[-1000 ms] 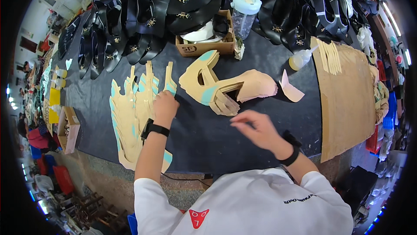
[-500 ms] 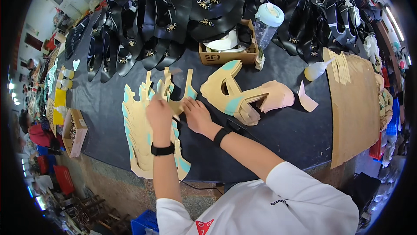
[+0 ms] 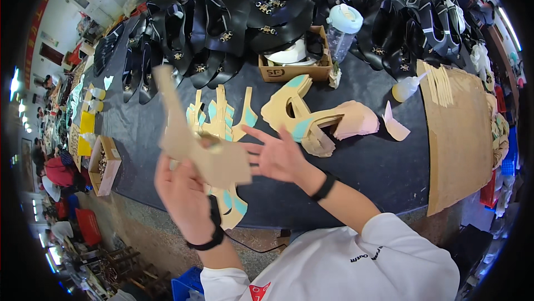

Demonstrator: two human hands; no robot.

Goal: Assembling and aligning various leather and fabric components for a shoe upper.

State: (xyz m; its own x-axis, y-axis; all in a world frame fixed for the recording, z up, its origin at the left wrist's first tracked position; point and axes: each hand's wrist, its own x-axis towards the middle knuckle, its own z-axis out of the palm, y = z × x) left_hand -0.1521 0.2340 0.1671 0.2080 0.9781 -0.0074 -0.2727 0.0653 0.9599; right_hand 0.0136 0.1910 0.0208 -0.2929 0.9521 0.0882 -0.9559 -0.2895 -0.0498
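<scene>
My left hand is closed on the lower edge of a tan shoe-upper piece, which is raised above the table and blurred by motion. A narrow strap of that piece points up and away. Beside its right end is my right hand, palm partly turned up and fingers spread, holding nothing; whether a fingertip touches the piece I cannot tell. Behind and under it lie overlapping tan pieces with teal patches, partly hidden. To their right rests another stack of tan pieces, with pinkish pieces at its end.
Black shoe uppers with gold buckles line the far side. A cardboard box and a lidded clear cup stand there. Rightward are a squeeze bottle and a cardboard sheet bearing tan strips. A parts box is at the left.
My left hand has lifted a tan piece off the stack and brought it closer to me. My right hand has come off the pieces, moved right and spread its fingers.
</scene>
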